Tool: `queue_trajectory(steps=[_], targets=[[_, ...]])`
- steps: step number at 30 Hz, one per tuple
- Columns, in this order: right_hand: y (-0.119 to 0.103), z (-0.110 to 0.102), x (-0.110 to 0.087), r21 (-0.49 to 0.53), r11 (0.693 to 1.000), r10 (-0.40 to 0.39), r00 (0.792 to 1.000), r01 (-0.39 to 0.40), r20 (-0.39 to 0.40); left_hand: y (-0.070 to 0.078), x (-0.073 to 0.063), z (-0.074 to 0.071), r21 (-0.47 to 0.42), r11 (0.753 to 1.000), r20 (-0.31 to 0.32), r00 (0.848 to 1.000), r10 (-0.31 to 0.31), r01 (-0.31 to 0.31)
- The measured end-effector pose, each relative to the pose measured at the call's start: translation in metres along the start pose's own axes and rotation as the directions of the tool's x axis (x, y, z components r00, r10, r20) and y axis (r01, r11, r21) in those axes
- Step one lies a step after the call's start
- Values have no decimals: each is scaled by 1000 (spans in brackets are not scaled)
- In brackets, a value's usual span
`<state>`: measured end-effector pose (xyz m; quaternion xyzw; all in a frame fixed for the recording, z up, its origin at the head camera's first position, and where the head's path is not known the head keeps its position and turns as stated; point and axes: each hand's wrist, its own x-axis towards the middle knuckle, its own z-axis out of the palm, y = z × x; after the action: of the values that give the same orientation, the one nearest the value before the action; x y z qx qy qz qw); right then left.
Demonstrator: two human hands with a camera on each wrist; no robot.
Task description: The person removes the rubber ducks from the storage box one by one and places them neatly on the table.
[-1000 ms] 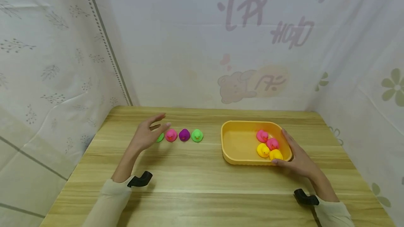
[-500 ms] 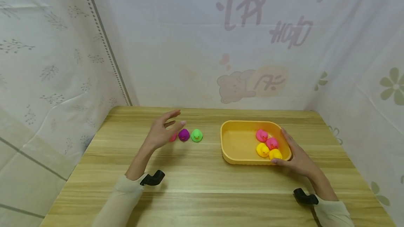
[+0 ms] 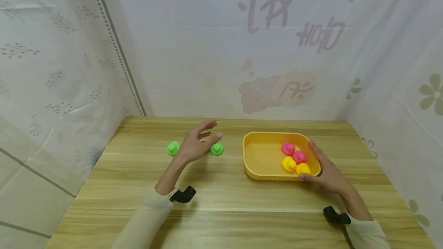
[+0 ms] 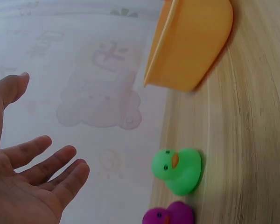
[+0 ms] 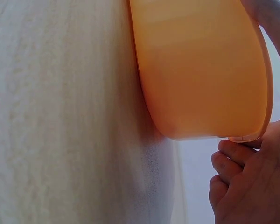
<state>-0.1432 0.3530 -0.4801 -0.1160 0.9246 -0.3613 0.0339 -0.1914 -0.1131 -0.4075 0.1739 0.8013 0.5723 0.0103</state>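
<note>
My left hand (image 3: 195, 145) hovers over the row of toy ducks with its fingers spread and nothing in them. A green duck (image 3: 216, 148) sits just beyond its thumb; another green duck (image 3: 173, 148) stands to its left. Between them, the purple duck (image 4: 177, 213) is mostly covered by the hand in the head view, and the pink one is hidden. My right hand (image 3: 328, 174) holds the right end of a yellow plastic tub (image 3: 264, 176), thumb at the front rim. Inside the tub lie two pink ducks (image 3: 288, 148) and two yellow ducks (image 3: 288, 164), gathered at the right.
The wooden table (image 3: 221, 199) carries everything. A patterned white cloth (image 3: 194, 49) hangs behind it and along both sides. Black curved pieces (image 3: 183, 194) are worn at both wrists.
The left hand has moved right along the duck row, uncovering the left green duck and covering the pink and most of the purple one. The right hand and tub have stayed put.
</note>
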Motion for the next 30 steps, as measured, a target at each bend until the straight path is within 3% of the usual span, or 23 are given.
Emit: queue_trajectory(steps=[18,30], targets=[[0,-1,0,4,1000,-7,1000,7,3,20,16,66,-33,999,117,993,27,-24],[0,-2,1,-3,1000,-12,1000,12,3,20,31,110,-21,1000,199,980,1,3]])
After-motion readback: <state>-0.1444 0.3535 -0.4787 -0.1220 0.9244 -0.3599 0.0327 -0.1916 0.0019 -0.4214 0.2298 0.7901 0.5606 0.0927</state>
